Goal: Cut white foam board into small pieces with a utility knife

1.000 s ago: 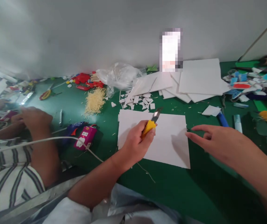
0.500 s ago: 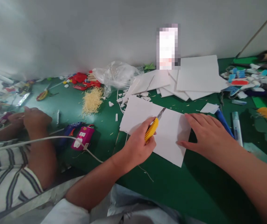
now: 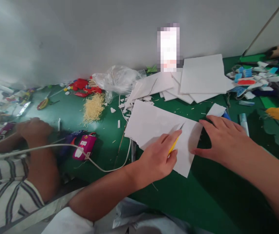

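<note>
My left hand (image 3: 157, 160) is closed around a yellow utility knife (image 3: 173, 147). Its blade points away from me over a white foam board (image 3: 151, 122) lying on the green table; whether the tip touches the board I cannot tell. At the board's right edge, my right hand (image 3: 227, 138) rests with thumb and fingers spread apart, the fingertips against that edge. A small white offcut (image 3: 216, 110) and a partly covered blue object lie just beyond the right fingers.
White boards (image 3: 201, 74) are stacked against the wall, beside a clear plastic bag (image 3: 117, 79). Yellow shreds (image 3: 93, 109), a pink power strip (image 3: 87, 147) with a white cable, and a marker (image 3: 244, 123) lie around. Another person's hands (image 3: 35, 130) are at the left.
My left hand with the utility knife has moved right across the board, and the knife has turned so that less of its handle shows. The right hand stays at the board's edge.
</note>
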`<action>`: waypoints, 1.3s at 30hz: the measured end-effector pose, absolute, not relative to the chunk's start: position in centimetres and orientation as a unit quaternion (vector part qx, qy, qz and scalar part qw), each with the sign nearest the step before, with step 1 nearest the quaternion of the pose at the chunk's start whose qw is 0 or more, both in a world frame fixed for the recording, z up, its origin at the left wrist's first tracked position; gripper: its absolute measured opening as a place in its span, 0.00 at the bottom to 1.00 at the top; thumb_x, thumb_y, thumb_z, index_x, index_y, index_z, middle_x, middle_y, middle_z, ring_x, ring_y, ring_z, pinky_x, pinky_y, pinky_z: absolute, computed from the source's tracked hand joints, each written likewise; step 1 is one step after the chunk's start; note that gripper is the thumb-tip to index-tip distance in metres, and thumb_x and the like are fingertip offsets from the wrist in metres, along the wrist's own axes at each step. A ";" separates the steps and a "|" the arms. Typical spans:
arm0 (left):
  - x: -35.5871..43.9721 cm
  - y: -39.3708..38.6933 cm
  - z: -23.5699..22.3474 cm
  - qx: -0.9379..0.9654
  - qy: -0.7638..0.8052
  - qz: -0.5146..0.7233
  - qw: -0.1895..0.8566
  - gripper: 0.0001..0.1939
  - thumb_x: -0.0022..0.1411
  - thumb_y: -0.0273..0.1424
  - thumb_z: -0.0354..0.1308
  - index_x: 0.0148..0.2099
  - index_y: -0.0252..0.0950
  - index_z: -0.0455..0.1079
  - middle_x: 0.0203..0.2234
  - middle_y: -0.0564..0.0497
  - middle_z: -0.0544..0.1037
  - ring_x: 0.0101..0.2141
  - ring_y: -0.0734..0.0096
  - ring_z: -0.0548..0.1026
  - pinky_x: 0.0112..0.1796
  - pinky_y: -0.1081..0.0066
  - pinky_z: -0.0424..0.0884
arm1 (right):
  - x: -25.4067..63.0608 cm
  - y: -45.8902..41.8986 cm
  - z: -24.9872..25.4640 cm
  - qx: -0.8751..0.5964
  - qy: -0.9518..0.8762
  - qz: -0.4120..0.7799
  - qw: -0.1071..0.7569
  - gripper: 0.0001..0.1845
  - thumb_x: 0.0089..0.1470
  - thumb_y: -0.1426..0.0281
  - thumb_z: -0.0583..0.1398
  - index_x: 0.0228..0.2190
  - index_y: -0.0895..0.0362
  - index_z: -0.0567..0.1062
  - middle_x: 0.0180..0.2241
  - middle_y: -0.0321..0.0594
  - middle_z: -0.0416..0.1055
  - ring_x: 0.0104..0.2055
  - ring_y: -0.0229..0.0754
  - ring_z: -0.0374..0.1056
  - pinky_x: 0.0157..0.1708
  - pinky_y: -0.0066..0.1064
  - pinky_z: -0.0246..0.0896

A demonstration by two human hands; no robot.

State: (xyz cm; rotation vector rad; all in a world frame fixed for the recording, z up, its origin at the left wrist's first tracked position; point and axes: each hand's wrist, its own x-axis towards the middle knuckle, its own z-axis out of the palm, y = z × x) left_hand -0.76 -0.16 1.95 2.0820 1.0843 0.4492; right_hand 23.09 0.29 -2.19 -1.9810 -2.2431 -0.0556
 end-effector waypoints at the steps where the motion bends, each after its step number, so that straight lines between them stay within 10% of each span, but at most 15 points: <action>1: -0.7 -0.2 1.8 0.813 0.422 0.169 0.363 0.30 0.69 0.27 0.49 0.71 0.36 0.55 0.58 0.37 0.73 0.53 0.54 0.75 0.52 0.54 0.77 | 23.2 0.3 -2.2 -0.662 -0.745 -0.025 0.078 0.46 0.46 0.38 0.57 0.54 0.58 0.74 0.59 0.61 0.68 0.60 0.72 0.63 0.55 0.64 0.61; 39: 3.0 0.5 3.2 0.862 0.456 -0.027 0.221 0.35 0.66 0.28 0.49 0.74 0.35 0.50 0.51 0.38 0.75 0.39 0.57 0.78 0.33 0.64 0.74 | 23.3 -0.5 -2.6 -0.615 -0.780 -0.063 0.094 0.48 0.50 0.31 0.52 0.50 0.61 0.69 0.57 0.67 0.69 0.57 0.67 0.67 0.49 0.52 0.65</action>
